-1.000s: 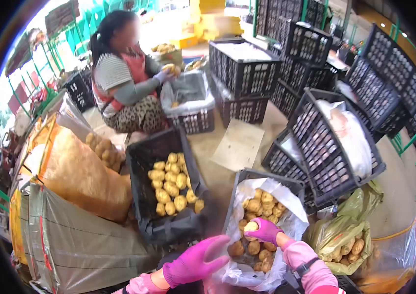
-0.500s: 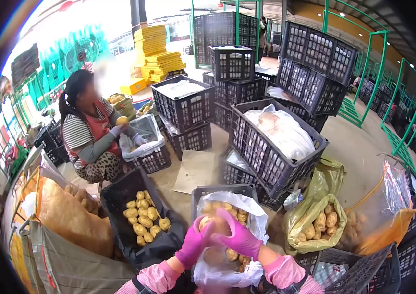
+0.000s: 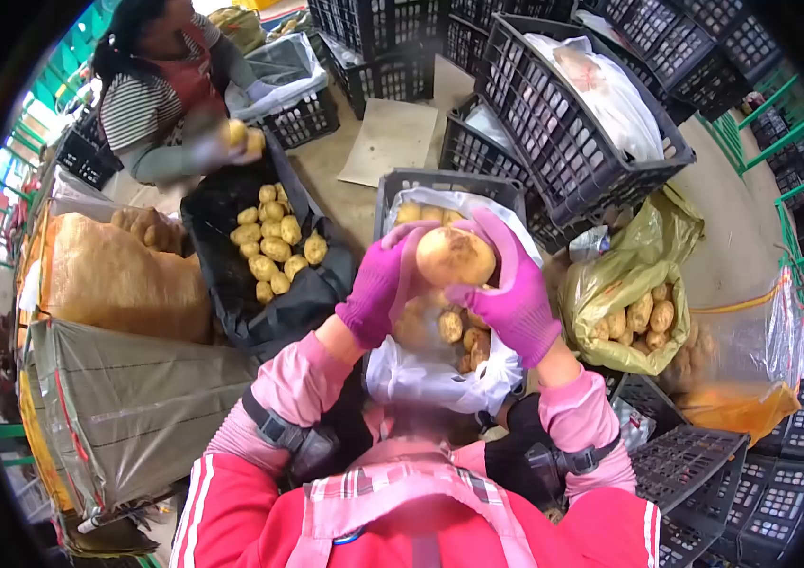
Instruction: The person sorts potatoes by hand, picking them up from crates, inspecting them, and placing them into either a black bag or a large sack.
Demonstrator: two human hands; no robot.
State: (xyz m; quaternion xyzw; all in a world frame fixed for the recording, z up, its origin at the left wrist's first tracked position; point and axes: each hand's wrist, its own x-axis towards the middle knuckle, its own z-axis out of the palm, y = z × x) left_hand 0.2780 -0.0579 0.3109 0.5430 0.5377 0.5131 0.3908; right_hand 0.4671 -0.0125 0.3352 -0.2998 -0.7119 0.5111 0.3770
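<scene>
A large potato [image 3: 456,257] with a brown patch is held up between my two hands, above a black crate [image 3: 386,204] lined with a white plastic bag [image 3: 411,383]. On its right side, my right hand [image 3: 516,293], in a magenta knit glove, curls its fingers and thumb around the potato. My left hand [image 3: 378,289], gloved alike, closes against its left side; some of that edge is blurred. Under my hands, more potatoes [image 3: 450,328] lie in the bag, partly hidden.
At left stands a black-lined crate of potatoes [image 3: 274,248], and beyond it a co-worker [image 3: 160,104] holding potatoes. An olive bag [image 3: 601,352] of potatoes is at right. Stacked black crates [image 3: 553,142] rise ahead; large sacks [image 3: 127,284] line the left.
My view has tilted down, showing more of my body. The potato is now seen more fully between my hands. The co-worker's hand has moved from the lined crate toward the black-lined one.
</scene>
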